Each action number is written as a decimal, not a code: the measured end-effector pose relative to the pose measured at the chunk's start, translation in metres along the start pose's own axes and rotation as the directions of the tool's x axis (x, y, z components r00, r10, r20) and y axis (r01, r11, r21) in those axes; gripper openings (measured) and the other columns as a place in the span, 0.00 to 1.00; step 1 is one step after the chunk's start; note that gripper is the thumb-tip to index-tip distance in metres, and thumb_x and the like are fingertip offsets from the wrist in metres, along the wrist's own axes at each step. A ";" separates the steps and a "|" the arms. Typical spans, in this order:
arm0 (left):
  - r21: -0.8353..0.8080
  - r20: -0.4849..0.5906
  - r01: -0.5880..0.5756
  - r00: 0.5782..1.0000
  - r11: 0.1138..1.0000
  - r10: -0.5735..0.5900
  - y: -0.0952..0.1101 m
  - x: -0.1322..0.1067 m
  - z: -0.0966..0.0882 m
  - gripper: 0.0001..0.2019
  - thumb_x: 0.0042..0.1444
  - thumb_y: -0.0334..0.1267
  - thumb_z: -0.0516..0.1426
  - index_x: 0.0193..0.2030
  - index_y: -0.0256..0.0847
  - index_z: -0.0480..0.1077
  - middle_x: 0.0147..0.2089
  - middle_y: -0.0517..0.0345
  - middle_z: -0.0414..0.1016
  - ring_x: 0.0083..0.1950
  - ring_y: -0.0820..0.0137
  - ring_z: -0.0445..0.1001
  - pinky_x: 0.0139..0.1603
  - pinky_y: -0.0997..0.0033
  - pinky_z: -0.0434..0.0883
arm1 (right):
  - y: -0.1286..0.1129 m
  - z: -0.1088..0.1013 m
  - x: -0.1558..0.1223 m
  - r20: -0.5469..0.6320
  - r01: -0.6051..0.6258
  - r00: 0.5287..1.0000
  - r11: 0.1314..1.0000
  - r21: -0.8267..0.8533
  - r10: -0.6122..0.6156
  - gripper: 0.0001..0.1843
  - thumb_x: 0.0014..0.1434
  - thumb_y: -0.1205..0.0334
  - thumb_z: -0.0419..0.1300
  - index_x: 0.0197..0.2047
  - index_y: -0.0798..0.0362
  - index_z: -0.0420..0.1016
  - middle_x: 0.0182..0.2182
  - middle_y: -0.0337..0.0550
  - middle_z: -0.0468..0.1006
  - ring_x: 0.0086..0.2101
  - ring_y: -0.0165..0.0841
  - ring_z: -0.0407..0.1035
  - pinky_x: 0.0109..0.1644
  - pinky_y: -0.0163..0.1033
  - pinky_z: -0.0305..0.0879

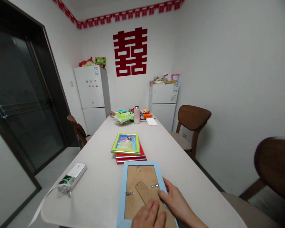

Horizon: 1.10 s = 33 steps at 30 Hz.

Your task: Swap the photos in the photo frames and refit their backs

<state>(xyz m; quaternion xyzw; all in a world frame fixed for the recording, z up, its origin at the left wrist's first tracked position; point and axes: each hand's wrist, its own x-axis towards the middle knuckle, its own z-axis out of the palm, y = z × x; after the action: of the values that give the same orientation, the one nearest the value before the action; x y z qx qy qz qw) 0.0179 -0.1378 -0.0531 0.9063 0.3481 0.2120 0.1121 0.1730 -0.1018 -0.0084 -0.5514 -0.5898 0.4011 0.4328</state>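
Observation:
A light-blue picture frame is turned back side up at the near end of the table, its brown backing board facing me. Small metal clips and a hanger sit on the board, along with a fold-out stand. My right hand grips the frame's right side, thumb on top and fingers around the edge. Flat on the lower part of the backing lie the fingers of my left hand; the rest of it is cut off. Whether the frame touches the table is unclear.
Beyond it, a green picture frame rests on red frames. A power bank with a white cable lies left. Farther back are a pink bottle and snack bags. Chairs flank the white table.

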 end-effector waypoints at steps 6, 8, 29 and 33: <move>-0.128 0.103 0.092 0.991 0.988 -0.079 0.001 -0.008 -0.038 0.30 0.41 0.38 0.59 0.54 0.41 0.59 0.57 0.44 0.58 0.57 0.55 0.57 0.54 0.55 0.59 | -0.001 0.006 0.000 -0.025 0.061 0.995 0.819 -0.571 -0.092 0.24 0.43 0.67 0.49 0.46 0.60 0.64 0.36 0.51 0.72 0.38 0.37 0.66 0.44 0.39 0.59; -0.129 0.035 0.197 0.980 0.972 -0.194 -0.008 -0.015 -0.048 0.28 0.43 0.39 0.57 0.54 0.39 0.59 0.57 0.44 0.57 0.58 0.55 0.55 0.56 0.52 0.55 | -0.002 0.008 -0.003 -0.030 0.051 0.995 0.755 -0.654 -0.092 0.23 0.45 0.66 0.49 0.46 0.61 0.64 0.36 0.52 0.70 0.38 0.37 0.65 0.45 0.39 0.58; -0.383 -0.256 0.458 0.782 0.803 -0.568 -0.055 -0.020 -0.056 0.27 0.41 0.28 0.50 0.53 0.33 0.59 0.59 0.47 0.56 0.60 0.64 0.52 0.60 0.62 0.49 | 0.004 0.020 0.029 0.028 0.202 0.967 0.703 -0.682 -0.252 0.15 0.50 0.69 0.48 0.39 0.54 0.72 0.41 0.48 0.66 0.42 0.34 0.61 0.47 0.36 0.56; -0.380 -0.262 0.452 0.784 0.807 -0.562 -0.053 -0.019 -0.060 0.26 0.41 0.28 0.50 0.52 0.31 0.60 0.58 0.46 0.57 0.59 0.63 0.53 0.60 0.63 0.50 | 0.005 0.021 0.029 0.013 0.207 0.963 0.711 -0.672 -0.269 0.15 0.50 0.69 0.48 0.39 0.56 0.72 0.41 0.49 0.66 0.42 0.34 0.61 0.47 0.35 0.56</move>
<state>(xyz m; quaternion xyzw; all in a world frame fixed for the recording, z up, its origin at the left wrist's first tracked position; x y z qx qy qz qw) -0.0534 -0.1084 -0.0248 0.6946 0.5597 0.3866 0.2341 0.1538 -0.0726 -0.0172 -0.6055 -0.7408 0.0801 0.2797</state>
